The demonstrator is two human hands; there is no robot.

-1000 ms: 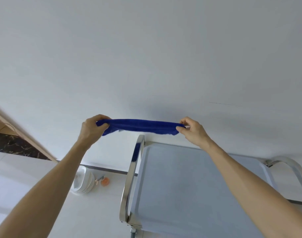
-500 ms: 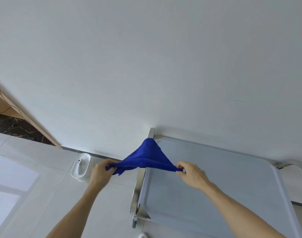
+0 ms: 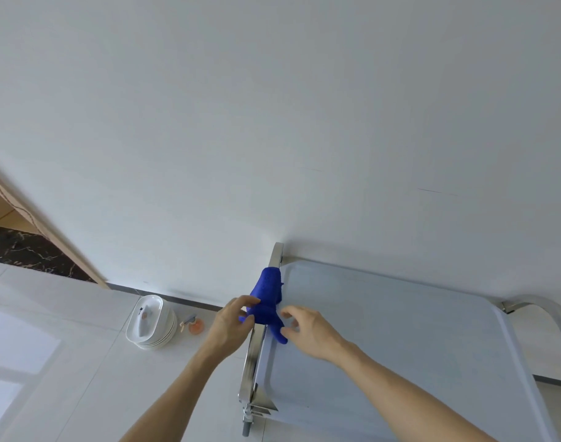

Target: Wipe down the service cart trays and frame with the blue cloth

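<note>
The blue cloth (image 3: 267, 301) is bunched and draped over the chrome left rail (image 3: 251, 355) of the service cart, one corner hanging onto the grey top tray (image 3: 384, 339). My left hand (image 3: 231, 325) grips the cloth from the outer side of the rail, with blue showing between its fingers. My right hand (image 3: 307, 330) is over the tray's left edge; its index fingertip and thumb close on the cloth's inner side and hanging corner. The lower trays are hidden under the top tray.
A white wall stands right behind the cart. The chrome right handle (image 3: 547, 317) curves up at the far end. On the tiled floor to the left lie a stack of white dishes (image 3: 151, 323) and a small orange bottle (image 3: 194, 325). A caster (image 3: 246, 424) shows below the cart's near left corner.
The cloth, stretched between both hands above the cart a second ago, has come down onto the left rail. Both hands moved close together around it. My view has tilted downwards.
</note>
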